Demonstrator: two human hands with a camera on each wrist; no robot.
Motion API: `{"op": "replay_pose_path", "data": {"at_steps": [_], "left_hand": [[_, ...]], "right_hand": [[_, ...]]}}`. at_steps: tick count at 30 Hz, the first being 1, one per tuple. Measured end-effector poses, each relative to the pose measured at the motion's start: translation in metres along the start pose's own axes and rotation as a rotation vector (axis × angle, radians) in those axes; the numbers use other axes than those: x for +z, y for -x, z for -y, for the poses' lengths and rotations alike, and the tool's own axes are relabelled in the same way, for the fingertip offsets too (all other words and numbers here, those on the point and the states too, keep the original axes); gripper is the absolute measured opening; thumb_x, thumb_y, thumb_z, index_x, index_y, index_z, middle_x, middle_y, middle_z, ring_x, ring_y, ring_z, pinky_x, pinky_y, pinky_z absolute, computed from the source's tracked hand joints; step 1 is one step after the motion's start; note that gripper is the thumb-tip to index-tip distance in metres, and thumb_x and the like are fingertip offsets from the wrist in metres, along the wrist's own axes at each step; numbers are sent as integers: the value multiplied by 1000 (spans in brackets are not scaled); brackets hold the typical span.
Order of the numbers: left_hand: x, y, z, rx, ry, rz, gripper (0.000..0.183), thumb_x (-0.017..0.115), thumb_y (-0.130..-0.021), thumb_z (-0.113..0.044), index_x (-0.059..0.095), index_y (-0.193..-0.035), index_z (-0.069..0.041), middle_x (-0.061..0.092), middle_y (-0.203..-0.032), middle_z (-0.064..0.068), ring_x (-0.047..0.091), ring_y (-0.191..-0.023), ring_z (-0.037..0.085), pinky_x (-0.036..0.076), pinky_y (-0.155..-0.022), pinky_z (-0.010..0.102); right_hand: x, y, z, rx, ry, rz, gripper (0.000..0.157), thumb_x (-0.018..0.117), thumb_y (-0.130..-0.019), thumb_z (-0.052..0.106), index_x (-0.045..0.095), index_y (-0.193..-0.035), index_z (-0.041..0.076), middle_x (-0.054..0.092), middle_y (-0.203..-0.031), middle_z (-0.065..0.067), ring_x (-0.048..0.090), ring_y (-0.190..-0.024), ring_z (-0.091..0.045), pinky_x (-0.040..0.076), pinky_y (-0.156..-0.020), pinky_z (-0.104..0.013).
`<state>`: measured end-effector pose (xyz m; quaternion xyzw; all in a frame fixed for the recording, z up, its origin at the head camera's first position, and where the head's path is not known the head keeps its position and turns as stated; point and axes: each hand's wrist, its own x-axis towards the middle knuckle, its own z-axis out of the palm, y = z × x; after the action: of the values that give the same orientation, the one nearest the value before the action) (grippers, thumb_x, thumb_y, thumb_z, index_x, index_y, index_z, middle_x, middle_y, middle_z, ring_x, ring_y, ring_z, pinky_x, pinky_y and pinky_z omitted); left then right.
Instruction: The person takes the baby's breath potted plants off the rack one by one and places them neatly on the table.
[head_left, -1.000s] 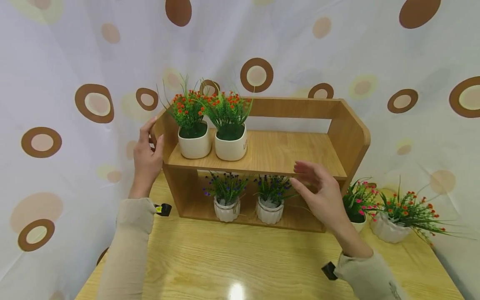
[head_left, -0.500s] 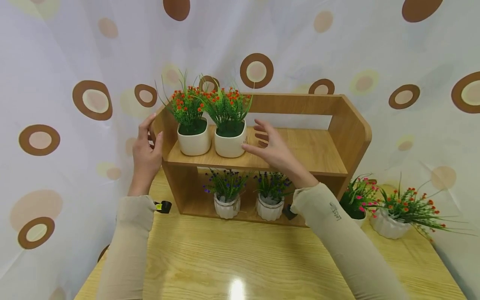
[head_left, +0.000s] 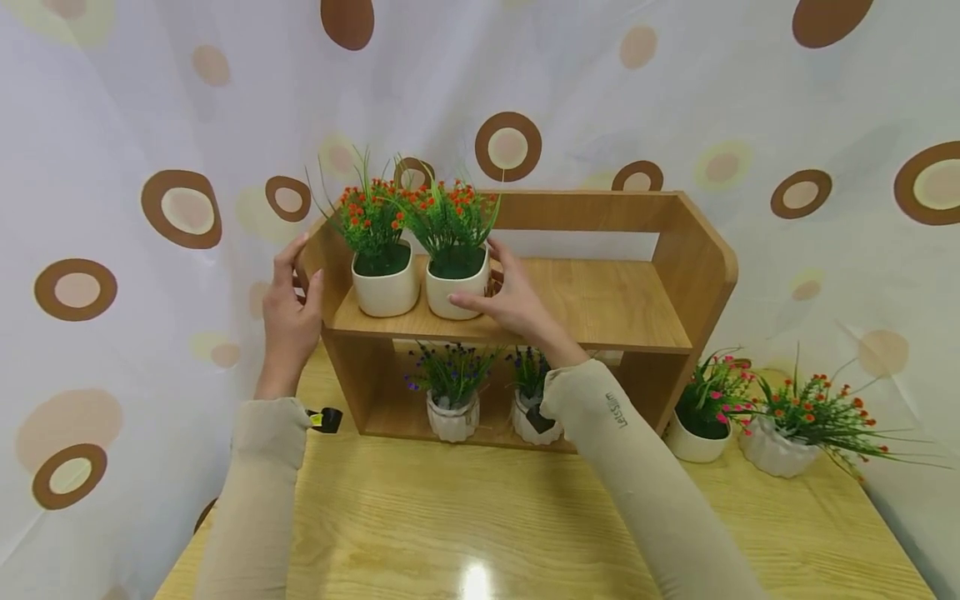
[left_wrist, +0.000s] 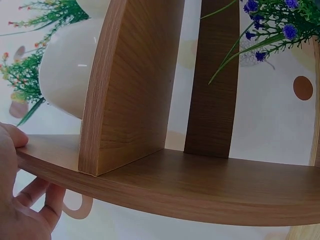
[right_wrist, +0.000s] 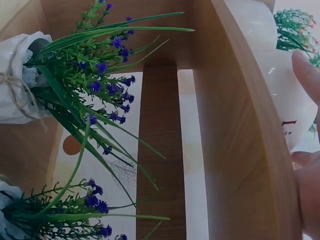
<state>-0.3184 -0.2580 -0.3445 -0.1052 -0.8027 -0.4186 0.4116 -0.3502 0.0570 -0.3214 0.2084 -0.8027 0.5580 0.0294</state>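
Note:
A two-tier wooden desk shelf [head_left: 592, 296] stands before me. My left hand [head_left: 288, 321] grips the edge of its left side panel [left_wrist: 55, 165], thumb on one face and fingers on the other. On the upper tier are two white flowerpots with orange-red artificial flowers. My right hand [head_left: 517, 300] holds the right-hand flowerpot [head_left: 441, 293], its thumb across the front and fingers around the right side. Part of this pot [right_wrist: 282, 90] shows beside the hand in the right wrist view. The other flowerpot [head_left: 384, 293] sits close to its left, by the side panel.
Two ribbed white pots [head_left: 452, 418] with purple flowers stand on the lower tier, the right one partly behind my right sleeve [head_left: 615, 442]. Right of the shelf, a pink-flowered pot [head_left: 697, 442] and an orange-flowered pot [head_left: 776, 454] stand on the wooden table [head_left: 420, 517].
My right hand has moved left and up from the shelf's right front to the right-hand orange-flowered flowerpot and taken hold of it. The left hand stays on the side panel.

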Motion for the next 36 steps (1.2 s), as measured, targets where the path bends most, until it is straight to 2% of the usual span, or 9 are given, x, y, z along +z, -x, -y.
{"op": "replay_pose_path", "data": {"at_steps": [7,13,20,26,36], "left_hand": [[0,-1,1,5,2,-3,50,53,-107,-15,44,-155,-30,41,-87,-1,43,-70,12,36,-63,21],[0,-3,2,16,5,7,50,53,-108,-16,44,-155,-30,41,-88,-2,44,-70,12,36,-64,21],[-3,-3,2,-9,6,19,52,52,-108,-15,42,-156,-32,39,-88,-5,44,-71,15,36,-64,23],[-3,-2,2,-16,3,20,51,52,-108,-16,42,-156,-33,40,-88,-5,45,-72,12,37,-65,23],[-4,-3,4,-14,-5,25,52,53,-107,-16,43,-155,-32,41,-90,-5,49,-77,11,39,-65,20]], "right_hand": [[5,-3,-1,-32,86,-42,103,88,-83,30,26,-164,15,31,-164,-14,43,-145,-42,43,-114,-53],[5,-2,1,-31,87,-61,98,88,-84,29,30,-162,15,34,-161,-15,46,-142,-41,45,-113,-53],[4,3,3,-35,83,-73,97,89,-82,31,33,-160,13,35,-161,-16,48,-139,-41,47,-109,-53],[-1,15,3,-29,40,-78,95,88,-83,29,34,-160,14,35,-162,-15,47,-140,-42,46,-109,-55],[-17,46,3,-20,-18,-53,96,87,-85,29,31,-162,16,33,-163,-12,48,-141,-38,50,-106,-55]]}}
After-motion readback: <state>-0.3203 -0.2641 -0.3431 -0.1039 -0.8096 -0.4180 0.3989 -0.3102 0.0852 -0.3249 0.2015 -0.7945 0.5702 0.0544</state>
